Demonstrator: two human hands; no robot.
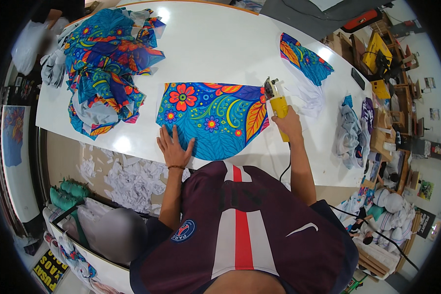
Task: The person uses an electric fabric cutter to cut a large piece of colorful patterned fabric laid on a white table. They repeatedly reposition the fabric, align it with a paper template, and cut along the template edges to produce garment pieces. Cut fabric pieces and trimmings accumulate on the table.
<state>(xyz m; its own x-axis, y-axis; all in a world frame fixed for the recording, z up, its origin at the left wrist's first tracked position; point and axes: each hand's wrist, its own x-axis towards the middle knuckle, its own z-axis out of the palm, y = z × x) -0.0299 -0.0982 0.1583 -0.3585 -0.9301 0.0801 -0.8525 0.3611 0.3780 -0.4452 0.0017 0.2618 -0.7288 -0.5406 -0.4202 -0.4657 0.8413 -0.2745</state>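
A printed fabric piece (210, 117), blue and teal with flowers and leaves, lies flat on the white table with a curved near edge. My left hand (175, 148) rests on its near left part, fingers spread. My right hand (290, 123) is wrapped round the yellow body of an electric fabric cutter (279, 105). The cutter's metal head stands at the fabric's upper right corner; whether its blade touches the cloth I cannot tell. A black cord runs from its lower end past my right forearm.
A heap of matching printed cloth (103, 68) covers the table's far left. Another printed piece (306, 59) lies far right above white cloth, near a phone (358, 78). Grey scraps (350, 132) sit at the right edge. White offcuts (134, 179) litter the floor by the near left edge.
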